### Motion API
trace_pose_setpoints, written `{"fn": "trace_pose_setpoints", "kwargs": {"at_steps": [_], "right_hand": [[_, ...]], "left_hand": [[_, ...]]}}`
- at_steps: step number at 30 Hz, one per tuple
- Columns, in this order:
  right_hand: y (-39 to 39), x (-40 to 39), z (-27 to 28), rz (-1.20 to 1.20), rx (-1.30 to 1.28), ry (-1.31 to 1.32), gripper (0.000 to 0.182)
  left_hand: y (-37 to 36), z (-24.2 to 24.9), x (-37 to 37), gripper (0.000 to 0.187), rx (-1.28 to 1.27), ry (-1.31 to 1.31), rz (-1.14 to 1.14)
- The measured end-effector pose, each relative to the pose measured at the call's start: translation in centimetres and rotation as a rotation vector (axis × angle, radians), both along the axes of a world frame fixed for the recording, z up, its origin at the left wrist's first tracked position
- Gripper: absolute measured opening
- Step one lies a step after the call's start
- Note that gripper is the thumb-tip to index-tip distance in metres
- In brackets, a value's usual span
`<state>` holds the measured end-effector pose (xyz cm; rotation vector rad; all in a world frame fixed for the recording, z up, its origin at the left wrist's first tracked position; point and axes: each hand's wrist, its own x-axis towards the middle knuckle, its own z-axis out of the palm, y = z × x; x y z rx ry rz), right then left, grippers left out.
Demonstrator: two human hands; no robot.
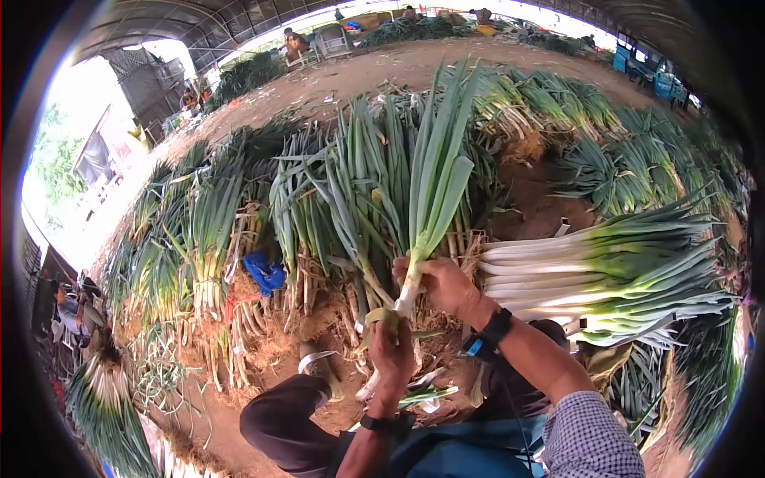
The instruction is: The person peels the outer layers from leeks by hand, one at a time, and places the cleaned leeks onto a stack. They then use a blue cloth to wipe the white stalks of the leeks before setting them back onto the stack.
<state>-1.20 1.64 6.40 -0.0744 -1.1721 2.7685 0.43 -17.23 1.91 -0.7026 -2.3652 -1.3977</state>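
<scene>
A single green onion stalk (pixel 434 199) stands nearly upright in front of me, leaves up, its pale lower shaft between my hands. My right hand (pixel 450 285) is closed around the shaft just below the green part. Lower and to the left, my left hand (pixel 390 346) is closed on a peeled outer leaf (pixel 382 317) near the stalk's lower end. To the right lies a pile of cleaned onions (pixel 598 267) with white shafts and green tops. Bundles of untrimmed onions (pixel 351 183) with dry, rooty bases stand just beyond my hands.
More onion bundles (pixel 199 247) fill the left, and others (pixel 558 103) lie at the back right. A blue cloth (pixel 264 273) hangs among the bundles. Peelings litter the ground by my feet. Seated people (pixel 295 45) and a blue vehicle (pixel 669 84) are far back.
</scene>
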Motion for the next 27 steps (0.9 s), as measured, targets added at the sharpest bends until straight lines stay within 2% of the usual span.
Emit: {"fn": "trace_pose_setpoints", "kwargs": {"at_steps": [2, 3, 6, 7, 9, 13, 16, 17, 20, 21, 24, 25, 27], "right_hand": [[-0.1, 0.4, 0.0, 0.038, 0.029, 0.041, 0.042], [0.2, 0.7, 0.1, 0.111, -0.072, 0.093, 0.043], [0.3, 0.4, 0.7, 0.145, -0.286, -0.026, 0.038], [0.5, 0.8, 0.7, 0.159, 0.072, -0.031, 0.037], [0.7, 1.8, 0.6, 0.18, 0.782, -0.045, 0.034], [1.9, 0.1, 0.3, -0.046, 0.107, -0.054, 0.034], [2.8, -0.1, 0.6, -0.069, -0.141, -0.109, 0.035], [2.8, -0.3, 0.6, -0.099, -0.165, -0.094, 0.031], [3.1, -1.1, -0.5, -0.244, -0.112, -0.151, 0.028], [2.7, -0.9, -0.2, -0.281, -0.165, -0.156, 0.022], [1.2, -0.8, -0.2, -0.367, 0.031, -0.178, 0.02], [0.5, -1.1, -0.7, -0.429, 0.109, -0.164, 0.024], [-0.7, -1.1, -1.3, -0.405, 0.122, -0.164, 0.027]], "left_hand": [[-0.6, -1.6, -0.8, 0.005, -0.078, 0.085, -0.052], [-0.5, -1.5, -1.0, 0.007, 0.477, -0.39, -0.289], [-0.4, -0.7, -0.6, 0.009, 0.514, -0.373, -0.34], [0.0, -1.7, -1.0, 0.009, 0.533, -0.33, -0.323], [-0.3, -1.5, -0.9, 0.008, 0.343, -0.191, -0.187], [-0.4, -0.2, -0.7, 0.008, 0.099, 0.074, -0.003], [0.0, -0.9, 0.3, 0.009, 0.151, -0.013, -0.096], [0.1, -1.1, 0.6, 0.014, 0.125, -0.037, -0.124], [-0.4, -0.8, 0.1, 0.019, 0.047, -0.594, -0.139], [-0.7, -0.8, -0.5, 0.022, -0.025, -0.403, -0.066], [-1.5, -1.2, -1.9, 0.031, -0.244, 0.165, 0.155], [-1.1, 0.4, -2.0, 0.035, -0.203, 0.093, 0.049], [1.5, 1.4, -2.8, 0.036, -0.165, 0.184, 0.045]]}}
